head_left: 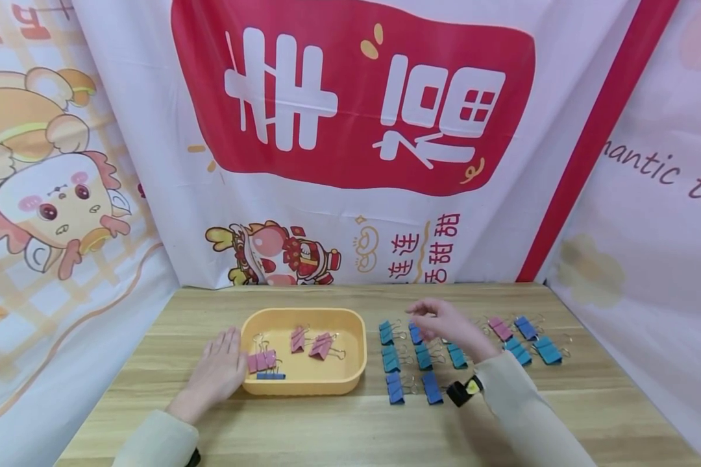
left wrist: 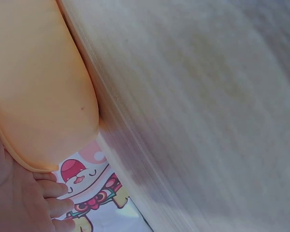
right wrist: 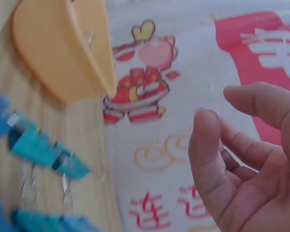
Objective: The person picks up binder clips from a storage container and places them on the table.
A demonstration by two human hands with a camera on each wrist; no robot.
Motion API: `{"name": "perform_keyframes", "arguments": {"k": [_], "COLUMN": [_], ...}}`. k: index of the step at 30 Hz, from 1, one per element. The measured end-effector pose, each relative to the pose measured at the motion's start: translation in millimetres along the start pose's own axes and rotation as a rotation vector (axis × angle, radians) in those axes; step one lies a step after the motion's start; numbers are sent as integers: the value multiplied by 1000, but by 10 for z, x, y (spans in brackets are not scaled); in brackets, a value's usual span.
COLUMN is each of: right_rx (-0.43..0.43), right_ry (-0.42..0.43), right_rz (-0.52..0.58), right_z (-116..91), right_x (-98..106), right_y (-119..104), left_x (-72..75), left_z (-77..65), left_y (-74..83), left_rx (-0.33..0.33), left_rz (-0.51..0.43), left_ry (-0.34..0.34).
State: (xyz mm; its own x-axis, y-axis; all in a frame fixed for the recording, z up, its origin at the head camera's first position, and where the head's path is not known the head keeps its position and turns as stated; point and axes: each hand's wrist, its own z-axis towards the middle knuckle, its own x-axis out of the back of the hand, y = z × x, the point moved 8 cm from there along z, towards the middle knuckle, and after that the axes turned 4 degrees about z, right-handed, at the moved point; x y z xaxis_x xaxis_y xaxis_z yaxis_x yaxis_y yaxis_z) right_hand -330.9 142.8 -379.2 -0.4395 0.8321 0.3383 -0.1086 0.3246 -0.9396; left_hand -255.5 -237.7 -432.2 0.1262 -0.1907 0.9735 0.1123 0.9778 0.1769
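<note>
My left hand (head_left: 217, 364) lies flat against the left side of a yellow plastic tray (head_left: 344, 386), its fingers straight; in the left wrist view the fingers (left wrist: 58, 205) reach past the tray's rim. Pink binder clips (head_left: 322, 346) and one blue binder clip (head_left: 270, 375) lie in the tray. Above the rows of clips on the table hovers my right hand (head_left: 446, 325). The right wrist view shows its thumb and forefinger bent and apart, holding nothing. Nearest below it are a blue clip (head_left: 415, 334) and teal clips (head_left: 424, 357), partly hidden by the hand and arm.
More teal (head_left: 391, 359) and blue (head_left: 394, 388) clips stand in rows right of the tray. Farther right, beyond the forearm, are a pink clip (head_left: 500, 329), a blue clip (head_left: 526, 328) and teal clips (head_left: 548, 350). Printed cloth (head_left: 350, 246) hangs behind the wooden table (head_left: 304, 428).
</note>
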Motion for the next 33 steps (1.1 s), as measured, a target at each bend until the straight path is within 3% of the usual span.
{"name": "perform_keyframes", "arguments": {"k": [13, 22, 33], "right_rx": [36, -4, -92], "right_ry": [-113, -160, -158], "right_rz": [-26, 8, -61], "right_z": [421, 633, 808], "right_x": [-633, -998, -1338], "right_y": [-297, -219, -43], "left_x": [-8, 7, 9], "left_z": [5, -5, -9], "left_y": [1, 8, 6], "left_rx": [0, -6, -10], "left_rz": [-3, 2, 1], "left_ry": [-2, 4, 12]}}
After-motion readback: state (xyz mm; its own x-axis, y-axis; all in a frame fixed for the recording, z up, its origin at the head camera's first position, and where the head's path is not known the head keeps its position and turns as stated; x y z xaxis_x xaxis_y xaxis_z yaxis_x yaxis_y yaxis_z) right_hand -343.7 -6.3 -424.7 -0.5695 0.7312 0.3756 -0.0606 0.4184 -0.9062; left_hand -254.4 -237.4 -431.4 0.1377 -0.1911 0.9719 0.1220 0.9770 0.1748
